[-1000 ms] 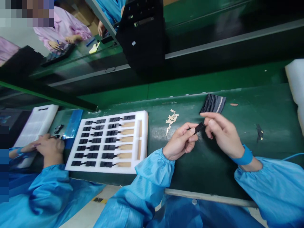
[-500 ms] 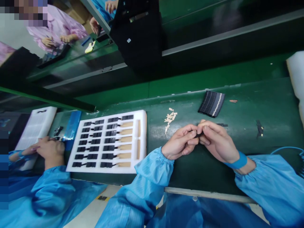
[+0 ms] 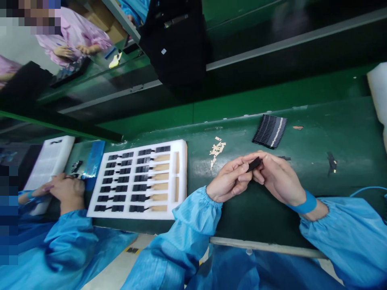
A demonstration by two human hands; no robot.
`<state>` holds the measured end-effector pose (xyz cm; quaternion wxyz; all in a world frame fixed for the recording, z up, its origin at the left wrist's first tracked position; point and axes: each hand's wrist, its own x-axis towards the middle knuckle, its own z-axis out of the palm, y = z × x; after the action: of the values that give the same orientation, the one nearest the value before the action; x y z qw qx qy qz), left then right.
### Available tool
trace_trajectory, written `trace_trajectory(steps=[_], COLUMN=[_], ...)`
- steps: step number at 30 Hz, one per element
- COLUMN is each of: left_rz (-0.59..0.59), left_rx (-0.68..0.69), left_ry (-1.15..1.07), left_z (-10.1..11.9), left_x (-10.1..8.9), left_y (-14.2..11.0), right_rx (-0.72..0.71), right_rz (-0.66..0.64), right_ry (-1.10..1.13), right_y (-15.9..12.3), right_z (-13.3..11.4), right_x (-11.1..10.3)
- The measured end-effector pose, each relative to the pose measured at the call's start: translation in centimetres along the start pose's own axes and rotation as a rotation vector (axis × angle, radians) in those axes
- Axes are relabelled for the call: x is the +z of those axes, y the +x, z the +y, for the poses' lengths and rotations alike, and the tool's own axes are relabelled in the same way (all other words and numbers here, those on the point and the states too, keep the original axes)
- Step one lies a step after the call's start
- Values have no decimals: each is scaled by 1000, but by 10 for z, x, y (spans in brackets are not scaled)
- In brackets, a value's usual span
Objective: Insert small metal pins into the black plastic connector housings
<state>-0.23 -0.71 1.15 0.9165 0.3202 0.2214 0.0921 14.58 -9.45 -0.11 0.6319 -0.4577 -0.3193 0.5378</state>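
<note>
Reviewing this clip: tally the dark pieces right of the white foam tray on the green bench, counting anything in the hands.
Black part pinched between left hand and right hand: 1
Bundle of black strips: 1
Loose small black pieces: 2
Total: 4

Matt white foam tray, black part, probably plastic

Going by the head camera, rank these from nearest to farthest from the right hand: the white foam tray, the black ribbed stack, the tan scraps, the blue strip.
From the right hand, in the head view:
1. Black ribbed stack, above the hand.
2. Tan scraps, left of both hands.
3. White foam tray, farther left.
4. Blue strip, past the tray's left edge.
</note>
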Motion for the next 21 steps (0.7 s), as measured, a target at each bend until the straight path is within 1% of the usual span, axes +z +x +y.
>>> trace_trajectory(steps=[4,6,8,10,13,15,18,19,21], left_rz=[42,53,63,82,131,159,171,173,185], left_rx=[15,31,66,135,290,367,396,394,382], left_ry=[5,29,82,166,324,423,515,530,550], left_z=[0,-1,-1,-4,-10,-14,-17,-17,-17], left_x=[1,1,1,0,-3,-4,-5,-5,-5], left_y=[0,0,2,4,9,10,11,11,11], right_rx=[-180,-219,-214,-207,-241,-277,-308,-294,-217], right_rz=[42,50,29,17,60,107,143,148,153], right_ry=[-394,-491,-512,-520,-591,-666,-748,-749,-683], right_y=[1,2,4,5,6,7,8,9,11], right_z=[0,1,1,0,-2,-4,-4,-4,-3], right_x=[-2,-3,-4,-4,-6,-8,-11,-12,-15])
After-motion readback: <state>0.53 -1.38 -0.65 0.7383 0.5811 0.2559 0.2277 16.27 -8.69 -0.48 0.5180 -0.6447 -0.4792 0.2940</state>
